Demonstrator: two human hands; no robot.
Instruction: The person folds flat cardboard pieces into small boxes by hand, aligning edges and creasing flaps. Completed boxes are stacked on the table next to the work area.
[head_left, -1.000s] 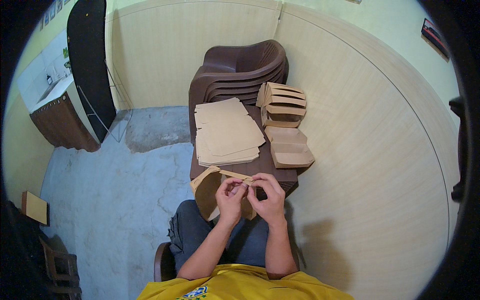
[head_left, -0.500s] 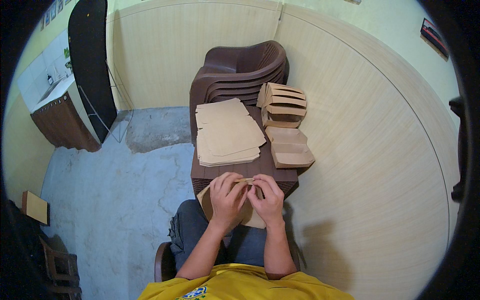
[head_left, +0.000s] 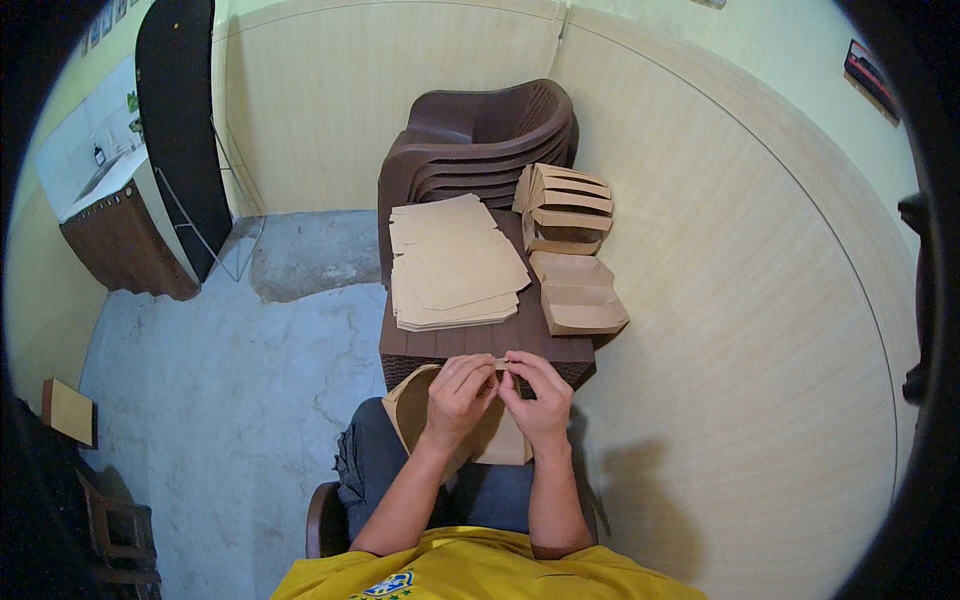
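A brown cardboard box [head_left: 408, 408], partly folded, rests over my lap at the near edge of the table. My left hand [head_left: 461, 398] pinches its far edge, fingers curled over the board. Close beside it, my right hand [head_left: 537, 395] grips the same edge with thumb and fingertips. Both hands hide much of the box, including the fold between them. Just beyond lies a stack of flat cardboard blanks [head_left: 455, 260] with notched edges. To its right sits an open folded box [head_left: 583, 295], and behind that several nested folded boxes [head_left: 567, 210].
The brown table [head_left: 480, 345] stands in front of me, with stacked brown chairs [head_left: 480, 140] behind it. A pale panelled wall [head_left: 740, 300] curves along the right. At far left are a curtained sink counter [head_left: 130, 240] and a tall black board [head_left: 178, 130].
My left hand has shifted slightly right, closer to my right hand. The box's left side now bows up and shows more. Both hands keep hold of the far edge.
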